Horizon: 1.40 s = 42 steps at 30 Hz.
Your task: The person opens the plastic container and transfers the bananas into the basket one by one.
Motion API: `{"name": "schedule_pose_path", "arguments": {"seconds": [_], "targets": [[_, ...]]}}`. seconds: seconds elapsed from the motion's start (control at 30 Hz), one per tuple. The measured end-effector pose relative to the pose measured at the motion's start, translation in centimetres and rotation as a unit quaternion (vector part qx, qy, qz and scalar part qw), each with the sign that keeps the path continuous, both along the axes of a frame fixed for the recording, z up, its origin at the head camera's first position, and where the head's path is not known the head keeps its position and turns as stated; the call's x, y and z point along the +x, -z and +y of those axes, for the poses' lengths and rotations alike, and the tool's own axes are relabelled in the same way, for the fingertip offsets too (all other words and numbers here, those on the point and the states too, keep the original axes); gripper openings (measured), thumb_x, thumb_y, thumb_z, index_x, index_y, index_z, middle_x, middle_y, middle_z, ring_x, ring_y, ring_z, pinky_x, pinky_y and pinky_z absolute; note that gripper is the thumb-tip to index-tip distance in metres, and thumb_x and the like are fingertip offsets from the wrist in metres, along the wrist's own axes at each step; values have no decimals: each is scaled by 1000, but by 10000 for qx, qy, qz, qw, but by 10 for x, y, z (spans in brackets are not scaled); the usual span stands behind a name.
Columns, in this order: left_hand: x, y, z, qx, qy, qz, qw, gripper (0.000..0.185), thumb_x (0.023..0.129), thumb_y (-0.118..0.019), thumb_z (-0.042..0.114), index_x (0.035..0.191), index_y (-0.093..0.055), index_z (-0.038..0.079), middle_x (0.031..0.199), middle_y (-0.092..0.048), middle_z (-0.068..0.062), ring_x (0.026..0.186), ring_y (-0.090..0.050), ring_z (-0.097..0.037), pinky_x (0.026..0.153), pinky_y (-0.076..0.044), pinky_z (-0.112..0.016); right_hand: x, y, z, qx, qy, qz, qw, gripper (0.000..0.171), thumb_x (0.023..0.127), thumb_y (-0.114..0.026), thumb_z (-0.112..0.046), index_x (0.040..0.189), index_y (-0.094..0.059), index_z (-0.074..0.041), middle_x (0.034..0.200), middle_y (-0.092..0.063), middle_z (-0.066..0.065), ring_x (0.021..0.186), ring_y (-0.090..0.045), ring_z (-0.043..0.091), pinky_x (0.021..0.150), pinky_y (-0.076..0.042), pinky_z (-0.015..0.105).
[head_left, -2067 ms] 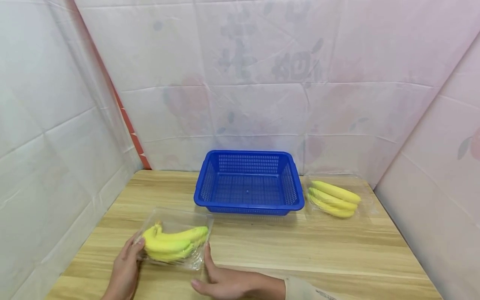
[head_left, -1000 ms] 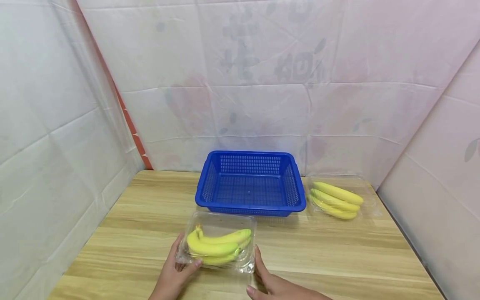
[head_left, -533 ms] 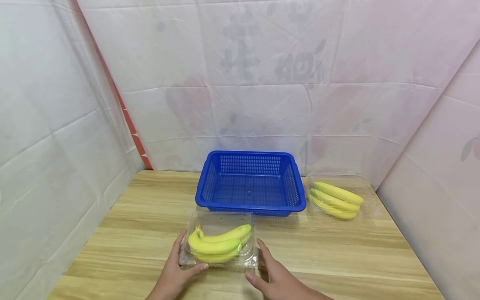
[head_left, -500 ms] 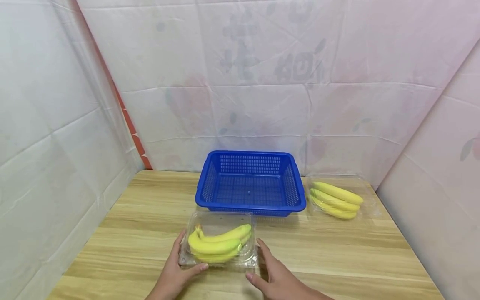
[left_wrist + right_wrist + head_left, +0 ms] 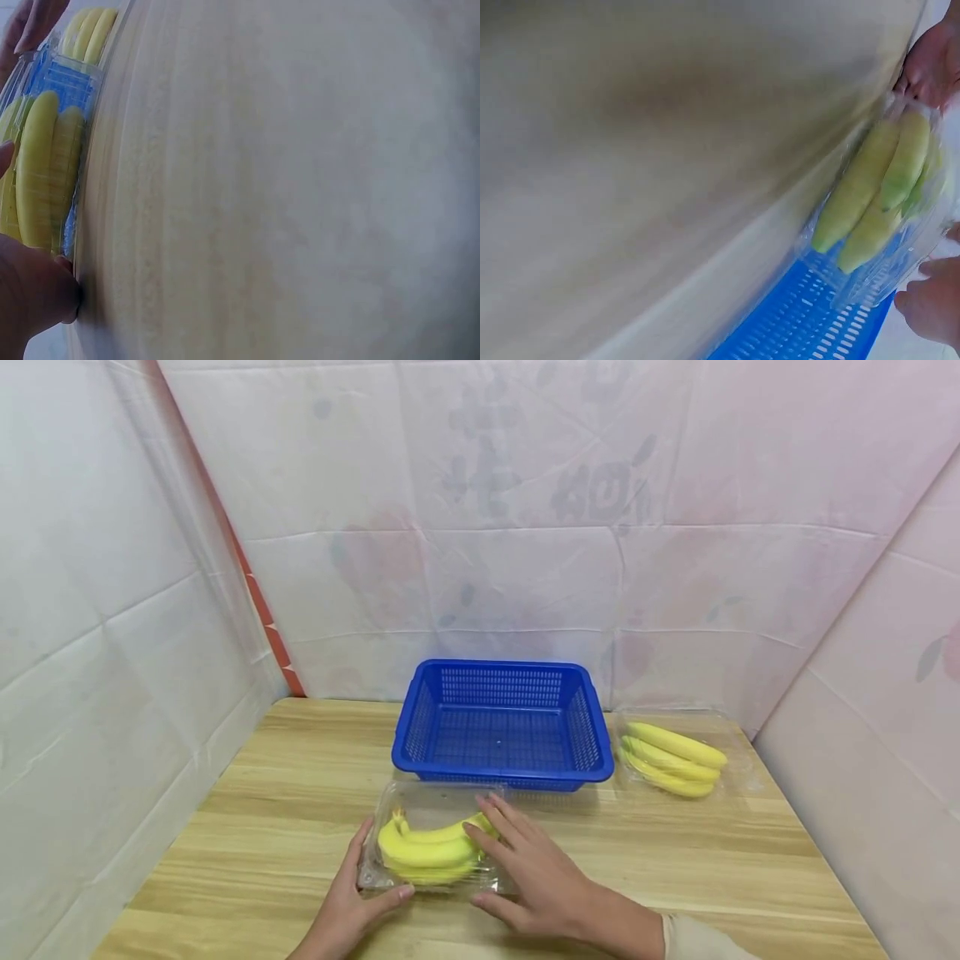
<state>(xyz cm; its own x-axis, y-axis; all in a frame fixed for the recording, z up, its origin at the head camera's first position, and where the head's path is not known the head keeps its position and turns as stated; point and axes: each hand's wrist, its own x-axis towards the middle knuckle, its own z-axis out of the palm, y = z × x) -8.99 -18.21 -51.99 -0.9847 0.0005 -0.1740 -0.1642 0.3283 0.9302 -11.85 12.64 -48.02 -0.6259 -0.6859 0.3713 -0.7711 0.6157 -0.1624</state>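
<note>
A clear plastic box (image 5: 420, 802) holding a bunch of yellow bananas (image 5: 423, 850) lies on the wooden table (image 5: 675, 860), just in front of a blue basket (image 5: 501, 727). My left hand (image 5: 354, 895) braces the box's front-left corner, fingers straight along the left side and thumb on the front rim. My right hand (image 5: 528, 870) lies flat on the lid's right part with its fingers spread. The left wrist view shows the bananas (image 5: 37, 165) and my thumb (image 5: 34, 292) at the box edge. The right wrist view shows the bananas (image 5: 870, 195) through the plastic.
The blue basket has nothing in it. A second clear box of bananas (image 5: 671, 756) sits at the back right, beside the basket. White sheeting walls close in the table on the left, back and right. Bare wood (image 5: 285, 777) lies left of the basket.
The box was slid from the table's left to the middle, in front of the basket. In the last half second my right hand moved from beside the box onto its lid.
</note>
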Motion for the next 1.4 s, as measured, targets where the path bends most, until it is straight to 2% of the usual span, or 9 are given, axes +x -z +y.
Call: {"name": "schedule_pose_path", "arguments": {"seconds": [0.13,0.27,0.4,0.47,0.63,0.67,0.87,1.1,1.4], "targets": [[-1,1,1,189,45,73,9998,121,83,-92,30,173,-11,23,173,-33,-26,160,-31,-50,127,-21,-75,-19,-5,-7,423,-263,-218,9985,77,105,-49,-69,165,-43,-20,177,-31,13,164,-30,38,129,-34,61],[-2,0,0,260,137,207,9994,117,86,-90,26,173,-12,21,169,-40,-25,155,-40,-48,126,-28,-73,-35,-9,-13,583,-522,-166,9968,78,104,-48,-71,164,-45,-22,176,-34,10,163,-32,37,129,-33,62],[-3,-2,-2,396,254,342,9983,113,89,-86,22,173,-11,19,170,-38,-26,155,-40,-50,125,-30,-73,-43,-15,-21,761,-687,-31,9947,78,102,-48,-74,163,-47,-25,176,-35,9,164,-31,35,130,-33,61],[-4,-4,-2,510,307,366,9976,112,90,-84,20,173,-10,18,172,-34,-25,156,-38,-50,126,-33,-67,-45,-18,-25,900,-699,-21,9935,77,103,-46,-74,163,-46,-27,176,-34,9,165,-29,34,131,-32,59],[-6,-5,-1,707,367,335,9963,111,90,-82,18,173,-8,18,175,-26,-24,158,-33,-50,128,-31,-63,-44,-22,-37,1111,-647,-263,9914,75,105,-43,-72,166,-41,-29,178,-28,8,167,-23,34,132,-25,62],[-6,-5,-1,751,382,319,9959,111,90,-81,17,173,-7,18,176,-24,-24,159,-31,-52,127,-26,-69,-43,-22,-39,1120,-628,-310,9912,74,105,-43,-72,166,-40,-30,178,-27,8,167,-23,34,132,-24,64],[-5,-4,1,904,497,259,9943,113,90,-79,17,174,-3,19,180,-8,-23,163,-15,-52,127,-14,-69,-40,-18,-46,1102,-485,-483,9916,74,105,-44,-71,167,-38,-31,179,-26,8,166,-25,37,131,-19,71],[-5,-1,0,951,494,100,9942,111,90,-77,13,174,-4,21,181,-3,-22,164,-14,-50,127,-20,-60,-35,-13,-48,1078,-385,-417,9926,75,105,-42,-73,166,-40,-31,178,-29,8,165,-28,38,129,-24,71],[-3,0,-4,1167,501,-107,9918,112,86,-71,7,174,-5,23,180,2,-25,161,-14,-56,127,-20,-69,-26,-12,-54,995,-207,-547,9933,73,105,-45,-71,165,-43,-29,175,-35,10,163,-32,41,128,-27,72]]}}
